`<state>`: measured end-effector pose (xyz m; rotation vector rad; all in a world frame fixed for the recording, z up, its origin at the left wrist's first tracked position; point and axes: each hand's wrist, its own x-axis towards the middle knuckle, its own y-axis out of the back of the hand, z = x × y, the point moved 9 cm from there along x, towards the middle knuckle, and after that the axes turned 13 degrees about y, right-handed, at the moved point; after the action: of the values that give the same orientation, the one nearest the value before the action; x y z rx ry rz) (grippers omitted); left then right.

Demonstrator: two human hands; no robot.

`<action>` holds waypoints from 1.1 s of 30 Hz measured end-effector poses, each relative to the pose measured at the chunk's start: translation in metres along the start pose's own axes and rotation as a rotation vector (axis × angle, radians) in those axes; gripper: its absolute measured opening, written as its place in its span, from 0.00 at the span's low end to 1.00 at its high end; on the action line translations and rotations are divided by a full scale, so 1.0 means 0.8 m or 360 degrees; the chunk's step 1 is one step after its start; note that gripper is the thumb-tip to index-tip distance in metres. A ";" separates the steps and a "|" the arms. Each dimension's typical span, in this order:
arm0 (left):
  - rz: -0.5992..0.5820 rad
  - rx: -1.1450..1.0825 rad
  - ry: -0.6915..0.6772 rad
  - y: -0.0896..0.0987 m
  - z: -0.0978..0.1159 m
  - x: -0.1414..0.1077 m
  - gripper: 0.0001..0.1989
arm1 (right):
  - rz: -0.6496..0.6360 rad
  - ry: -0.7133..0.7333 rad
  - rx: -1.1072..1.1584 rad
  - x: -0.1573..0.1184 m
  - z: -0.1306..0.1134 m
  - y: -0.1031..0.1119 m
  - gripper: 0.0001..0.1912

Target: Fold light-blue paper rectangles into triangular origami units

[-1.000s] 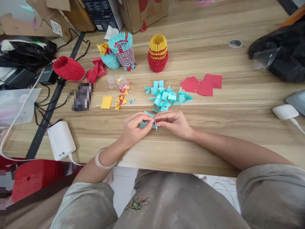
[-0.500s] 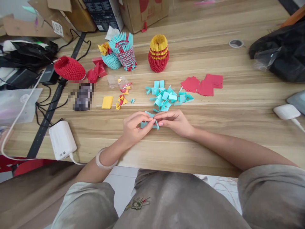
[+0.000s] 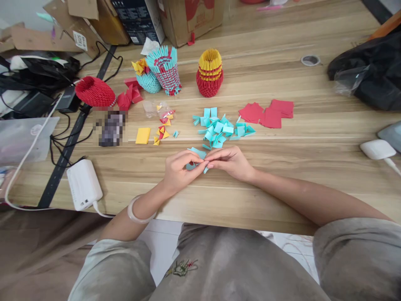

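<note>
My left hand (image 3: 180, 170) and my right hand (image 3: 231, 163) meet fingertip to fingertip just above the table. Both pinch a small folded piece of light-blue paper (image 3: 205, 170), mostly hidden by the fingers. More light-blue paper (image 3: 198, 152) lies behind and partly under the left hand. Beyond the hands is a loose heap of folded light-blue paper pieces (image 3: 216, 129). Several red paper sheets (image 3: 272, 115) lie to the right of the heap. Left of it are a stack of yellow paper (image 3: 143, 136) and small red and yellow folded pieces (image 3: 161, 133).
At the back stand a red and yellow paper vase (image 3: 209, 75), a blue and red one (image 3: 167, 73) and cardboard boxes (image 3: 191, 21). A red paper vase (image 3: 95, 92) lies on its side. A white power bank (image 3: 84, 184) with cables is at left, a tape roll (image 3: 310, 60) at right.
The folded blue paper has turned and is now more covered by my fingers. Both hands stay together, and the whole view has shifted slightly.
</note>
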<state>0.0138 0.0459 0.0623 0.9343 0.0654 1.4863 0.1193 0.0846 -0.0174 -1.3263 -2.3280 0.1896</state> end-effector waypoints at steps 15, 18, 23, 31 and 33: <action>-0.0152 -0.0190 0.0197 -0.006 -0.013 0.004 0.02 | 0.0000 0.0056 -0.0022 0.006 -0.006 0.007 0.08; -0.0195 -0.0290 0.0173 -0.004 -0.013 0.004 0.04 | 0.0088 0.0047 0.0033 0.008 -0.005 0.014 0.07; -0.0195 -0.0323 0.0115 -0.002 -0.008 0.003 0.11 | 0.0190 0.0037 0.0047 0.008 -0.006 0.021 0.04; -0.0067 -0.0109 0.0111 -0.001 -0.009 0.004 0.03 | 0.0257 0.0048 -0.0069 0.005 -0.009 0.025 0.08; -0.0062 -0.0111 0.0114 -0.001 -0.009 0.003 0.02 | 0.0252 0.0058 -0.0073 0.005 -0.009 0.025 0.09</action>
<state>0.0110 0.0517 0.0585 0.8195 0.0834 1.4769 0.1365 0.0973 -0.0163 -1.5248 -2.2100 0.1606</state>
